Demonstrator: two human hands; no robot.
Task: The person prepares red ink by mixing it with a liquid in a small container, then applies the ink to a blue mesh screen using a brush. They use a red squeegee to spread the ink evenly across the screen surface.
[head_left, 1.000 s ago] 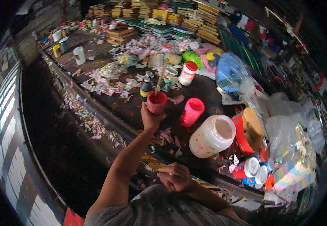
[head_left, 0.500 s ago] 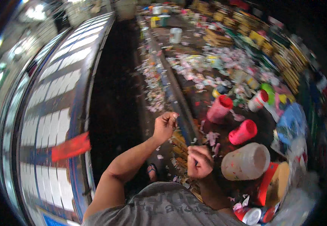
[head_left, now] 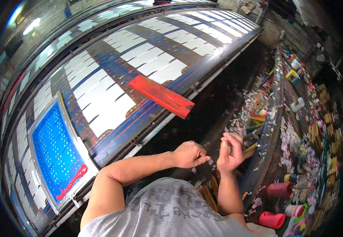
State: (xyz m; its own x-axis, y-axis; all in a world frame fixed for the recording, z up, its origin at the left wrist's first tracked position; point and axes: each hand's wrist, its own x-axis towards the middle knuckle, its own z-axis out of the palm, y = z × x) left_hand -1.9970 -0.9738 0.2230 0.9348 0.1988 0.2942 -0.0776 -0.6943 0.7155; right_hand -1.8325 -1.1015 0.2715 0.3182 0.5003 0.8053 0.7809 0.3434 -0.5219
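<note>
Both hands have left the cups and are now meeting over the dark floor. Left hand [head_left: 190,154] is pinching a small scrap [head_left: 210,161]. Right hand [head_left: 230,152] is gripping a thin stick [head_left: 250,148], beside the bench edge [head_left: 272,130].

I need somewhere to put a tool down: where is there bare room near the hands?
Little on the bench: paper scraps and pots crowd it, pink cups included. The dark gap between bench and long printing table is open for passing a hand. The table's white panels beside the red squeegee look bare.
</note>
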